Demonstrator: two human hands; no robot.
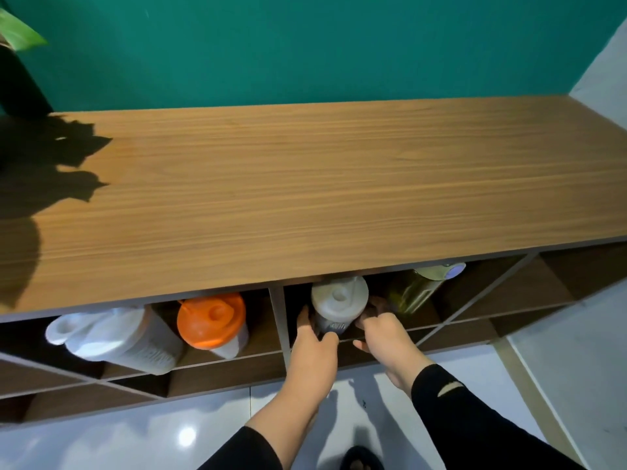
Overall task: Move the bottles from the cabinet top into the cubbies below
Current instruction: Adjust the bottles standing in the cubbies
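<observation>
A dark shaker bottle with a grey-white lid stands in the middle top cubby. My left hand wraps its left side and my right hand holds its right side. An olive-green bottle with a pale lid sits to its right in the same cubby. The left cubby holds a white-lidded shaker leaning over and an orange-lidded shaker. The wooden cabinet top carries no bottles.
A potted plant stands at the far left of the top and casts a shadow. A green wall rises behind. The right cubbies and lower cubbies look dark. White glossy floor tiles lie below, with my foot near the bottom edge.
</observation>
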